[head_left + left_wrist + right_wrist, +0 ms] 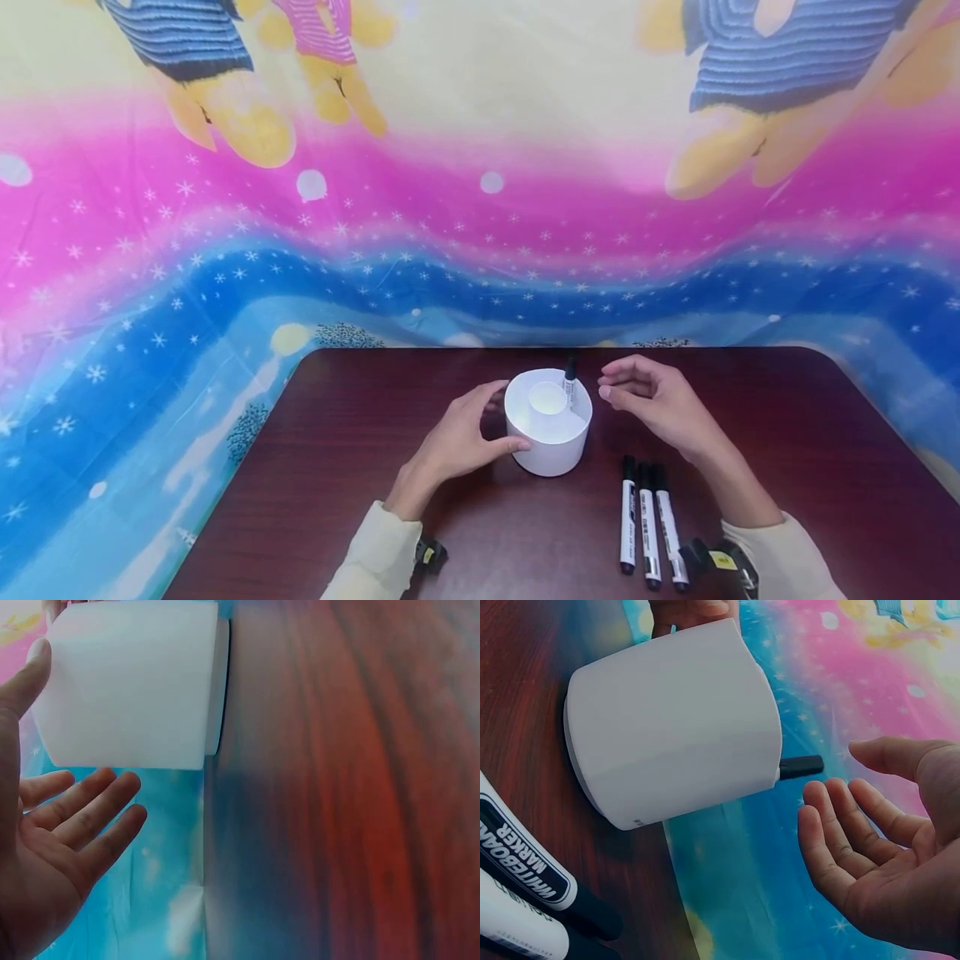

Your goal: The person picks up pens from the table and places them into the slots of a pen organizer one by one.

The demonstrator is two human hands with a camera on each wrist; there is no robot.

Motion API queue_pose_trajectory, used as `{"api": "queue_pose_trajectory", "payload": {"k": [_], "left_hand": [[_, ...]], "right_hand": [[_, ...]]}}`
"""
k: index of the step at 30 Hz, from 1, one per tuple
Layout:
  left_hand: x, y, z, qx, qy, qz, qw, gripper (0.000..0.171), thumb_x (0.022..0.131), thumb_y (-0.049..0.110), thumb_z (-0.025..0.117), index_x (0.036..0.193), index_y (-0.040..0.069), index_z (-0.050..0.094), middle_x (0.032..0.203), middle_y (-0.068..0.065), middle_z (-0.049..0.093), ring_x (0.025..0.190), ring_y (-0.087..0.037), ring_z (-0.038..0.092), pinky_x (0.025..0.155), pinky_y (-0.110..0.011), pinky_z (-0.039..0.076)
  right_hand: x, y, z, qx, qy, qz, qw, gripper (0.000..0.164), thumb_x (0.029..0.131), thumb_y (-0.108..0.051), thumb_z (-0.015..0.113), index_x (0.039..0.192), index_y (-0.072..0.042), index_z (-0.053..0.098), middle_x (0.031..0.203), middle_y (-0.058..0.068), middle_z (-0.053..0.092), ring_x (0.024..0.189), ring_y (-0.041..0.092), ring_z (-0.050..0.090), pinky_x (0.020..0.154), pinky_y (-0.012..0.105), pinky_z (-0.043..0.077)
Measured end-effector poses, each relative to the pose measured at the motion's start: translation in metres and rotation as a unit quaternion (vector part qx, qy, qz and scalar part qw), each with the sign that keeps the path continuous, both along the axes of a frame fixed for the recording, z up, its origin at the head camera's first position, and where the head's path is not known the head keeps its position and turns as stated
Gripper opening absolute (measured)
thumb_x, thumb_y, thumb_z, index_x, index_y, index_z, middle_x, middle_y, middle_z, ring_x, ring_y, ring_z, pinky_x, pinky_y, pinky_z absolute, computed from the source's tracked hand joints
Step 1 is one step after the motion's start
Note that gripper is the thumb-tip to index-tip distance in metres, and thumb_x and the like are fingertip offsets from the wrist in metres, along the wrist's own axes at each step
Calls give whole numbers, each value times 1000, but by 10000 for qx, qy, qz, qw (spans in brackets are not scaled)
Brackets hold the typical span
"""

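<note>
Hands [463, 429] [663, 404] beside container [551, 452], marker [570, 387] inside

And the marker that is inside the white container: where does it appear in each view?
Head: marker slightly right of centre, below mid-height, inside the white container.
Left wrist: not visible.
Right wrist: its black cap shows right of centre, near mid-height.
Shared landmark: the white container, in all three.

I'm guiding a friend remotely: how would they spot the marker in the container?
On the dark red table stands a round white container. One marker pokes out its top, black cap uppermost; the other three markers lie flat on the table.
</note>
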State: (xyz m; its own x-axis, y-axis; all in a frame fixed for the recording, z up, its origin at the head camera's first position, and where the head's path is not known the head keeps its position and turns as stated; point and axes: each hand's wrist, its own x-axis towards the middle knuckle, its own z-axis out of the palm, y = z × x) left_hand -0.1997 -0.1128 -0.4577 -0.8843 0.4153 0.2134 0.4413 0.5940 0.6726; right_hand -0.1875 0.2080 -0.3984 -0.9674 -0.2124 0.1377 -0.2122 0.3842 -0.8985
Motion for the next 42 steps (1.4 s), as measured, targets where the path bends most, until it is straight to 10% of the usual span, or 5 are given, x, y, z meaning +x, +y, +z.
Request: {"api": "queue_pose_trajectory", "payload": {"k": [8, 22, 35, 42], "left_hand": [[-1, -3, 2, 124, 231, 0, 9997, 93, 82, 50, 93, 157, 12, 52, 118, 2, 72, 117, -15, 71, 105, -42, 59], [0, -3, 3, -45, 136, -63, 9999, 94, 84, 56, 89, 160, 15, 49, 144, -1, 65, 122, -19, 72, 104, -43, 61], [0, 0, -1, -108, -132, -180, 9997, 105, 87, 58, 86, 169, 17, 35, 160, -5, 54, 131, -21, 66, 111, -48, 57], [-1, 0, -2, -81, -179, -197, 9996, 106, 87, 58, 86, 170, 17, 33, 164, -5, 51, 134, -20, 64, 115, -48, 54]], "right_hand": [[1, 1, 3, -13, -25, 11, 10000, 35, 101, -16, 76, 130, 1, 66, 124, 24, 73, 104, 16, 77, 87, 21, 62], [3, 5, 3, -91, -119, 34, 9999, 39, 103, -20, 75, 132, 3, 64, 125, 26, 72, 99, 5, 75, 87, 25, 64], [23, 43, -22, -385, -441, -57, 9983, 46, 104, -16, 73, 139, 9, 58, 112, -4, 74, 100, 6, 77, 84, 32, 67], [42, 62, -40, -172, -1094, -201, 9936, 57, 104, -19, 73, 149, 9, 51, 124, 20, 71, 102, 13, 77, 84, 32, 66]]}}
